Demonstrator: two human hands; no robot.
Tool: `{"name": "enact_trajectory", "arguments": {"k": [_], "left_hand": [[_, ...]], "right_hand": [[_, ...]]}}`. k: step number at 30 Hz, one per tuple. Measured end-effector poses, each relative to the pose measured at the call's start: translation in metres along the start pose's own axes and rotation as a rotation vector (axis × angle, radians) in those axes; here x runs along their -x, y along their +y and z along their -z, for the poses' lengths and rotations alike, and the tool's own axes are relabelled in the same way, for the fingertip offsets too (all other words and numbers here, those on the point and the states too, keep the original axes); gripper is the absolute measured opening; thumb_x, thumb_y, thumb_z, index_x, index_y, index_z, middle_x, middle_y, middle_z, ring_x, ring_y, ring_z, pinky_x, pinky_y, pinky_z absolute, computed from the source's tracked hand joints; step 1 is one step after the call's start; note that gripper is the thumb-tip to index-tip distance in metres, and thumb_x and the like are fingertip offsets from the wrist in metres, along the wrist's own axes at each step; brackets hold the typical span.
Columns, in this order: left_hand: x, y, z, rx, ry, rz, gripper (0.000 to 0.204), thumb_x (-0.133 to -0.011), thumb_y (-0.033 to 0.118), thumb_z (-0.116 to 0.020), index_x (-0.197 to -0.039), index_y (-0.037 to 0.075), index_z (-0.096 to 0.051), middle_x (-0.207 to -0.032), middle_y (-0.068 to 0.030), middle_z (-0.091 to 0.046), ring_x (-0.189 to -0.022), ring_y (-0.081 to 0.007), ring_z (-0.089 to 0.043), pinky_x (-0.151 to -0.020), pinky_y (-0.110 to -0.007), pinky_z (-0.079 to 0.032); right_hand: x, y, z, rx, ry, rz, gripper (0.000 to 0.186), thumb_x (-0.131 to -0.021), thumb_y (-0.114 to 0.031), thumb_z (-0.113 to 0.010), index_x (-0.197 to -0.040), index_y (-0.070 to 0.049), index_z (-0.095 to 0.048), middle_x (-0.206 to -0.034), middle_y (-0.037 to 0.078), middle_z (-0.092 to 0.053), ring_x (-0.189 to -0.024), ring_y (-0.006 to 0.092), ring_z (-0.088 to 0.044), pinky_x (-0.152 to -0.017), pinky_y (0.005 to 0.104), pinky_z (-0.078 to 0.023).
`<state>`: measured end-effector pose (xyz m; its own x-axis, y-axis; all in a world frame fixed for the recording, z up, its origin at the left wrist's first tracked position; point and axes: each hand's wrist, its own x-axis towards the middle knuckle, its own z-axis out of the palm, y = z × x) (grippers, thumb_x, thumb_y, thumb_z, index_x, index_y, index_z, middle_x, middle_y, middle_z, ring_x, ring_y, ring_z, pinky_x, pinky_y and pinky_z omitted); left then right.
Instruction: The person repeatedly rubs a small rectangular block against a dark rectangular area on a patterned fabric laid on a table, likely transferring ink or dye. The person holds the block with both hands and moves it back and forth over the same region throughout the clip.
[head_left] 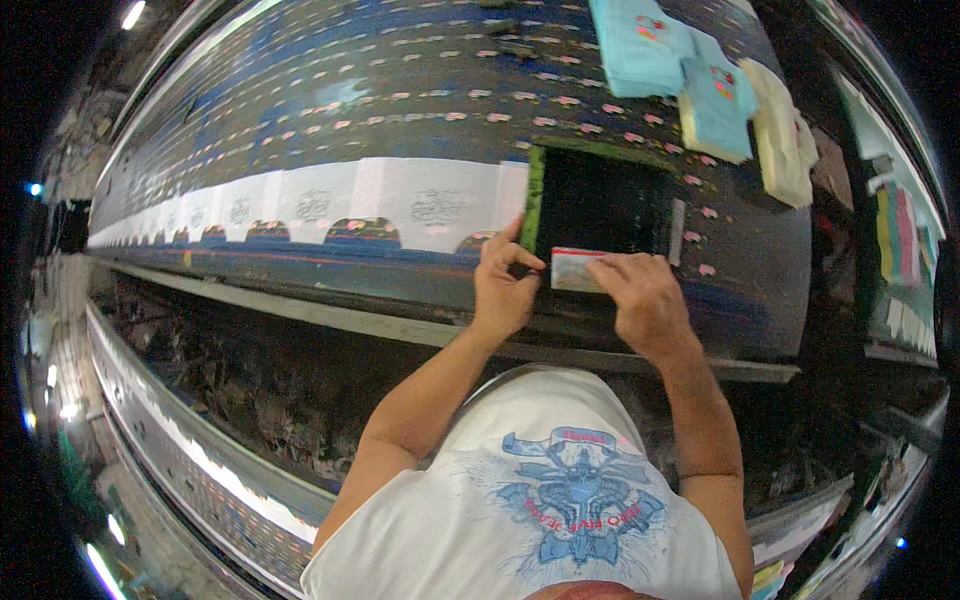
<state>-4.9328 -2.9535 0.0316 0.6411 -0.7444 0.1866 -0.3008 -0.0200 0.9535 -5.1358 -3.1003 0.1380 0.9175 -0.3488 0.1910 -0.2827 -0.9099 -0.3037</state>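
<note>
A screen-printing frame [534, 190] with green-stained edges and a dark inside lies on the long dark table, covering the end of a row of white fabric pieces. My left hand [503, 288] is closed at the frame's near left corner, fingers curled and thumb and forefinger close together. My right hand [648, 305] grips a squeegee [574, 270], a flat pale blade with a red upper edge, over the frame's near part. The right fingertips cover the squeegee's right end. To the left, white fabric pieces [425, 200] carry small dark line prints.
Folded light blue cloths [645, 50] and pale yellow cloths [780, 130] lie on the table's far right. Rows of small pinkish marks cover the dark tabletop [400, 120]. A pale rail [400, 327] runs along its near edge. Another long table [210, 480] stands behind at left.
</note>
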Motion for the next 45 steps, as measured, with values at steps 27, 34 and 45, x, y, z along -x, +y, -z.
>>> {"name": "enact_trajectory", "arguments": {"k": [27,34,45], "left_hand": [[-0.002,0.047,0.026,0.181,0.068,-0.14,0.021,-0.079,-0.014,-0.076,-0.086,0.005,-0.071,-0.17,-0.0337,-0.057,-0.151,-0.0351,-0.064,-0.118,-0.041,-0.05],[-0.002,0.031,0.165,0.336,0.189,0.074,0.032,-0.073,-0.021,-0.07,-0.091,0.004,-0.065,-0.171,-0.0292,-0.057,-0.146,-0.0313,-0.065,-0.124,-0.045,-0.05],[0.057,0.012,0.314,0.336,0.283,0.103,0.033,-0.076,-0.025,-0.059,-0.088,0.007,-0.061,-0.176,-0.027,-0.052,-0.152,-0.0317,-0.062,-0.123,-0.043,-0.052]], "right_hand": [[0.111,-0.01,-0.026,-0.777,0.472,-0.421,0.076,-0.109,-0.06,-0.07,-0.161,-0.004,-0.064,-0.175,0.027,-0.049,-0.164,0.0406,-0.044,-0.135,0.055,-0.031],[0.045,-0.082,-0.026,-0.998,0.345,-0.108,0.08,-0.106,-0.066,-0.072,-0.164,-0.011,-0.063,-0.177,0.027,-0.041,-0.167,0.0442,-0.037,-0.137,0.0598,-0.026],[-0.01,-0.186,-0.083,-1.152,0.106,0.073,0.075,-0.104,-0.041,-0.084,-0.168,-0.013,-0.057,-0.181,0.028,-0.03,-0.172,0.0492,-0.024,-0.139,0.0632,-0.02]]}}
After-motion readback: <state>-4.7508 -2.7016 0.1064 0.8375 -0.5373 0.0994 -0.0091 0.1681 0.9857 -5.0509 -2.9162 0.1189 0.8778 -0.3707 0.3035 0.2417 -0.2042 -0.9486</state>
